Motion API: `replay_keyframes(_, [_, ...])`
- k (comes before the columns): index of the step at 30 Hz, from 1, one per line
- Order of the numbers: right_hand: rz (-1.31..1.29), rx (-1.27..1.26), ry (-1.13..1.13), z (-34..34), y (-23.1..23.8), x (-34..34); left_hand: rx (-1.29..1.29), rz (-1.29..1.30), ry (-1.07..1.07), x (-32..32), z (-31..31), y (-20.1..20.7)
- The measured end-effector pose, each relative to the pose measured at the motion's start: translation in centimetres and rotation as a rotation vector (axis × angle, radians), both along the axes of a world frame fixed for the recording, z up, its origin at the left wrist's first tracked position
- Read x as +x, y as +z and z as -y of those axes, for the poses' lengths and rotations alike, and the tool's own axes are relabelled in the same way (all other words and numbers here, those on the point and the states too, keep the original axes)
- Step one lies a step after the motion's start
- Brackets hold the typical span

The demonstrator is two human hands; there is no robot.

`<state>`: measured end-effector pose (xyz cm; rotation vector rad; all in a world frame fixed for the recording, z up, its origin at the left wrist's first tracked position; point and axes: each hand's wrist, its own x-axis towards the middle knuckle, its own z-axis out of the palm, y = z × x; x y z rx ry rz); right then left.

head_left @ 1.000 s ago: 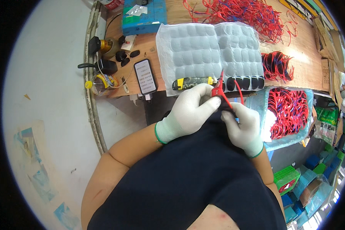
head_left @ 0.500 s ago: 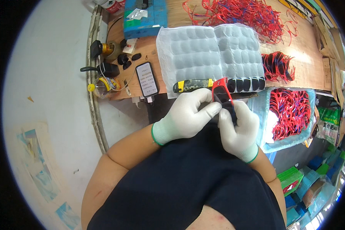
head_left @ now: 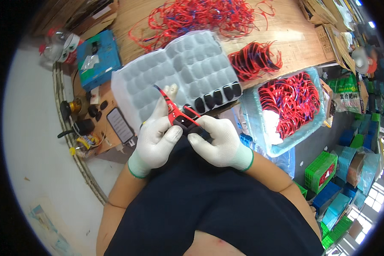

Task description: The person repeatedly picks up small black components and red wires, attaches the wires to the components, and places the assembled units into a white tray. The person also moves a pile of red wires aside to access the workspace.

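"What's that in the person's hands?"

"A pair of red glasses (head_left: 173,112); they're held up between the two hands, at the near edge of the pale padded tray (head_left: 147,83), with one arm pointing away from the body."

"And the fingers; how are they set?"

"The left hand (head_left: 155,138), in a white glove, has its thumb and forefinger clamped on the frame; some of its other fingers stretch out behind; the right hand (head_left: 220,144), gloved the same way, has its thumb and forefinger closed in on the other end, around the dark part; I can't tell how its remaining fingers lie."

"What's in the tray?"

"Rows of shallow hollows; a few dark lenses (head_left: 218,97) stand side by side along the near edge, just beyond the right hand."

"And around it?"

"A tangled heap of red frames (head_left: 196,19) behind it on the wooden table (head_left: 292,32); a neater stack of glasses (head_left: 254,60) to its right; a blue-lined basket (head_left: 280,150) full of more red ones beside the table; on the left, a phone (head_left: 120,125) with its screen lit, and a blue box (head_left: 99,64) farther back."
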<state>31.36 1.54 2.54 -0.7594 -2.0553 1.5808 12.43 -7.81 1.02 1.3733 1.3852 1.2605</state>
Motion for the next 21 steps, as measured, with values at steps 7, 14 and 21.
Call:
replay_keyframes(7, [0.023, 0.258, 0.002, -10.2, -2.5, 5.7, -0.066, -0.07, 0.036, 3.7, -7.9, -1.2])
replay_keyframes(14, [0.754, 0.447, -0.478, -36.3, -15.0, 16.2, -0.376, -0.14, 0.258, 6.5, -9.7, -3.1])
replay_keyframes(21, [0.827, 0.313, -0.282, -38.5, -21.9, 16.8, -0.459, -0.172, 0.31, 9.0, -10.9, -2.5])
